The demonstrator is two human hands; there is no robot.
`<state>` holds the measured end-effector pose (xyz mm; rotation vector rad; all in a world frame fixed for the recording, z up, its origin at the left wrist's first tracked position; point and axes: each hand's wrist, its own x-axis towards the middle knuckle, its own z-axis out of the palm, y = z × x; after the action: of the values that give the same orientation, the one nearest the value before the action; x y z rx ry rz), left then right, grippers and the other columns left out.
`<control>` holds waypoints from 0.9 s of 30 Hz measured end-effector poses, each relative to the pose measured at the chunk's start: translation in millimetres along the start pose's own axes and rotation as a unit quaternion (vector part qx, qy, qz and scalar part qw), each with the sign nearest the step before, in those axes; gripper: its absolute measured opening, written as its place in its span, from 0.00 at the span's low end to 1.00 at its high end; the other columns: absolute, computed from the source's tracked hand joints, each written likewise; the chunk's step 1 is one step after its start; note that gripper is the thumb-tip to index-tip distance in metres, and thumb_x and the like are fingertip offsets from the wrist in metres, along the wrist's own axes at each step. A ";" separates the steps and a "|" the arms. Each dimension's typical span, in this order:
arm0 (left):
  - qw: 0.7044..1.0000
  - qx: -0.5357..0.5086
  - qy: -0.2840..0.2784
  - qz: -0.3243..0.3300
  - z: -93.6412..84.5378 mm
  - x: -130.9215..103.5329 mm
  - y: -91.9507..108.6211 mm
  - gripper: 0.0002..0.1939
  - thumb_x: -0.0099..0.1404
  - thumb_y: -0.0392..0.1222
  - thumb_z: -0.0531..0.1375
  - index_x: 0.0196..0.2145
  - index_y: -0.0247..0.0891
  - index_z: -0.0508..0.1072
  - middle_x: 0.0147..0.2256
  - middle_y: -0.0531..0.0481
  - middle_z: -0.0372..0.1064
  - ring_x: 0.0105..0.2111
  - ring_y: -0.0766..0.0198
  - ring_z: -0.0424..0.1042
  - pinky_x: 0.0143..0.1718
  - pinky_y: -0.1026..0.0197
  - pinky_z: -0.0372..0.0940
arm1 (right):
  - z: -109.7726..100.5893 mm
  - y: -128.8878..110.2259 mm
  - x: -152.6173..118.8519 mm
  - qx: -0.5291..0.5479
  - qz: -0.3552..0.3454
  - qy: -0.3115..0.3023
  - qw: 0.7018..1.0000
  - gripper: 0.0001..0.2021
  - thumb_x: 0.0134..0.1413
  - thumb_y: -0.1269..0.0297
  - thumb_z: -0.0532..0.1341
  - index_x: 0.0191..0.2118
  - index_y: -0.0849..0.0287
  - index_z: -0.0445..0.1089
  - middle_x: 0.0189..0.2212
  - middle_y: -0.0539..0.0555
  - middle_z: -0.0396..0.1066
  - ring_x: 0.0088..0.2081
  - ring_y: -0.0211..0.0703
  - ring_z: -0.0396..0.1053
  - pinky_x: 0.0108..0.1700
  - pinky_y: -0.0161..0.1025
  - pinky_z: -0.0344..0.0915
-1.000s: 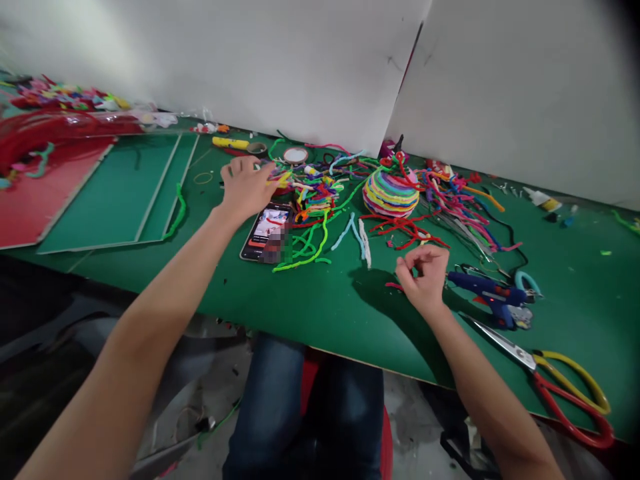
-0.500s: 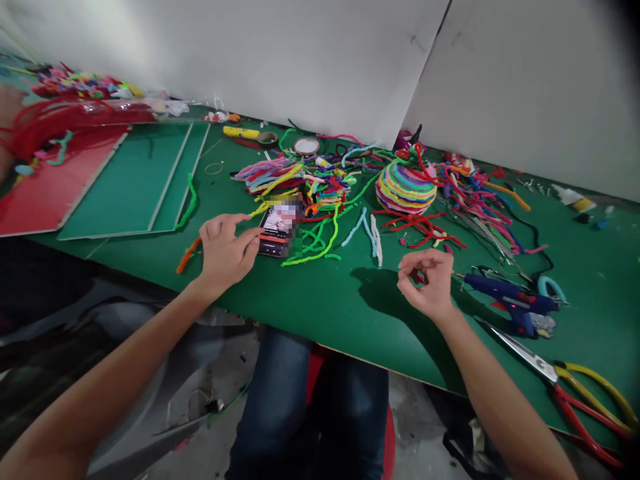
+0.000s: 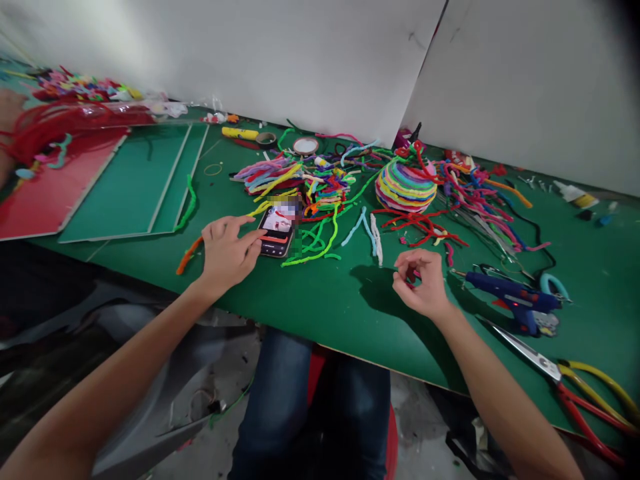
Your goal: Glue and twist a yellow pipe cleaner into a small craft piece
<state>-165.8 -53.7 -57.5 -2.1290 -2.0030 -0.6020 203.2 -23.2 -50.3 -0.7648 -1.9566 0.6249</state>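
Two bare hands rest over a long green table [image 3: 320,313] in the head view, the only view. The left hand [image 3: 225,253] lies on the table with its fingers spread loosely, and its thumb and first finger touch the near edge of a black phone with a lit screen [image 3: 277,231]. It holds nothing. The phone lies flat on the table, just in front of a big messy pile of fuzzy wire sticks in many colours [image 3: 305,187]. An orange fuzzy stick [image 3: 189,254] lies just beside the left hand, on its left.

The right hand [image 3: 419,285] is curled in tight, with its fingertips pinched together. A small red bit shows at the fingertips, but I cannot tell if the hand holds it. It hovers just above the table, well apart from the phone.

Behind the right hand sits a round ball wrapped in rainbow stripes [image 3: 404,187], with loose red fuzzy sticks [image 3: 420,230] in front of it. To the right of the hand lies a blue glue gun [image 3: 510,297]. Near it, close to the table edge, lie big scissors with red and yellow handles [image 3: 575,387]. Far left on the table are a flat green board [image 3: 135,180] and a red board [image 3: 50,193].
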 end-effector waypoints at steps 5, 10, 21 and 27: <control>0.999 0.028 0.015 -0.009 -2.8 0.3 0.7 0.17 0.63 0.42 0.51 0.45 0.43 0.75 0.50 0.43 0.66 0.52 0.45 0.60 0.50 0.43 0.51 | 0.3 0.1 0.6 -0.002 0.002 0.017 1.000 0.22 0.44 0.78 0.60 0.43 0.52 0.53 0.33 0.45 0.61 0.19 0.26 0.58 0.20 0.29 0.55; 0.991 -0.031 0.123 -0.030 -5.4 -1.8 0.6 0.14 0.63 0.42 0.51 0.41 0.38 0.74 0.42 0.39 0.69 0.47 0.48 0.65 0.48 0.45 0.56 | 1.7 -6.9 3.1 0.007 0.013 0.042 0.999 0.19 0.46 0.76 0.61 0.40 0.53 0.53 0.27 0.42 0.59 0.18 0.27 0.58 0.19 0.28 0.55; 0.883 -0.412 -0.167 0.150 -4.6 23.8 173.5 0.13 0.67 0.45 0.51 0.39 0.37 0.71 0.34 0.48 0.72 0.35 0.65 0.69 0.36 0.63 0.62 | 1.6 -25.2 -0.2 0.034 -0.030 0.009 0.999 0.20 0.44 0.79 0.59 0.40 0.52 0.52 0.31 0.47 0.68 0.19 0.29 0.61 0.20 0.29 0.57; 0.743 -0.575 -0.339 0.049 -5.8 37.7 180.3 0.13 0.62 0.47 0.57 0.28 0.34 0.69 0.24 0.54 0.66 0.25 0.71 0.63 0.27 0.67 0.58 | -0.9 -29.3 -3.0 0.102 -0.012 -0.008 0.995 0.15 0.50 0.77 0.57 0.40 0.53 0.53 0.33 0.52 0.73 0.22 0.33 0.64 0.22 0.33 0.62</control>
<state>11.3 -37.8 -9.2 -3.5624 -1.9701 -1.5292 197.5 -45.1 -31.5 -0.6101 -1.8780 0.8053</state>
